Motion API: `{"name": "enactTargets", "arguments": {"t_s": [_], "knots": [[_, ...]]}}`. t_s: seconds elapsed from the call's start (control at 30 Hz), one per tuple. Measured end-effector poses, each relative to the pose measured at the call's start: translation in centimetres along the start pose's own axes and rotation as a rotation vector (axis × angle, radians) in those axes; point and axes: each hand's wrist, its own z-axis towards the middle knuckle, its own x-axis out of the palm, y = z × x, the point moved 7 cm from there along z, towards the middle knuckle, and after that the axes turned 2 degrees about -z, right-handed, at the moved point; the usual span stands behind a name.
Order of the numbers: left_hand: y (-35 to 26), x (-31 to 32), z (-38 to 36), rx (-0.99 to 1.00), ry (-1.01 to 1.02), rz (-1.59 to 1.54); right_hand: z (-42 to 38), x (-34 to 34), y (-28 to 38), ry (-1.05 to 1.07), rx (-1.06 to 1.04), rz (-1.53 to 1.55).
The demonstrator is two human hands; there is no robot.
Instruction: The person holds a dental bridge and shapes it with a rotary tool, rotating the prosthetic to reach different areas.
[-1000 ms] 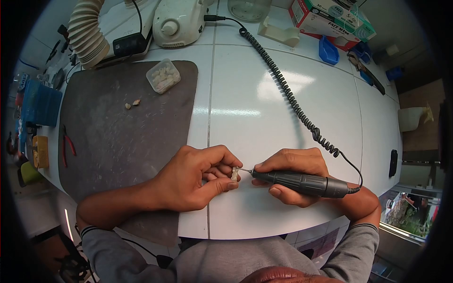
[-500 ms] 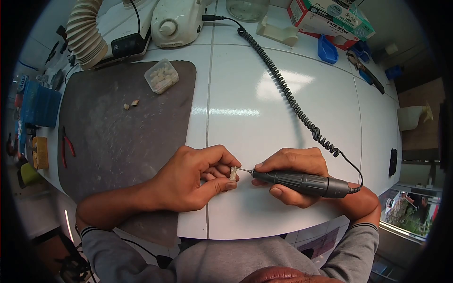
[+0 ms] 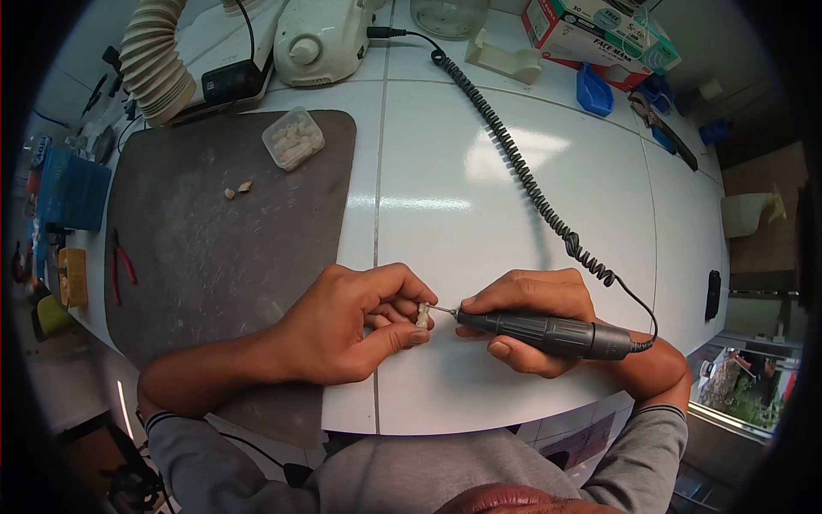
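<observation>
Between the thumb and fingers of my left hand point(image 3: 355, 325) is a small whitish carved piece point(image 3: 423, 316); its exact kind is too small to make out. My right hand point(image 3: 535, 313) is wrapped round a black rotary tool handpiece point(image 3: 548, 333), held nearly level and pointing left. The thin metal bit point(image 3: 443, 309) of the tool reaches the upper part of the piece, at my left fingertips. From the handpiece's rear end a coiled black cord point(image 3: 531, 180) runs up to a white control box point(image 3: 317, 47).
A dark mat point(image 3: 231, 257) bears a clear tub point(image 3: 293, 139) of pale pieces, two loose chips and red-handled pliers point(image 3: 122, 267). A ribbed hose point(image 3: 152, 64) stands at back left. At back right are a face mask box point(image 3: 591, 43), a blue tray point(image 3: 594, 90) and a cutter point(image 3: 664, 130).
Almost nothing differs. Both hands, the handpiece and the small piece stay in practically the same place, with at most a very slight shift.
</observation>
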Motion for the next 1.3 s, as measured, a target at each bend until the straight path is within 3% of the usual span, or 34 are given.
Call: {"name": "enactTargets", "arguments": {"t_s": [1.3], "knots": [[-0.14, 0.00, 0.00, 0.026, -0.012, 0.031, 0.08, 0.32, 0.26, 0.033, -0.022, -0.029]]}}
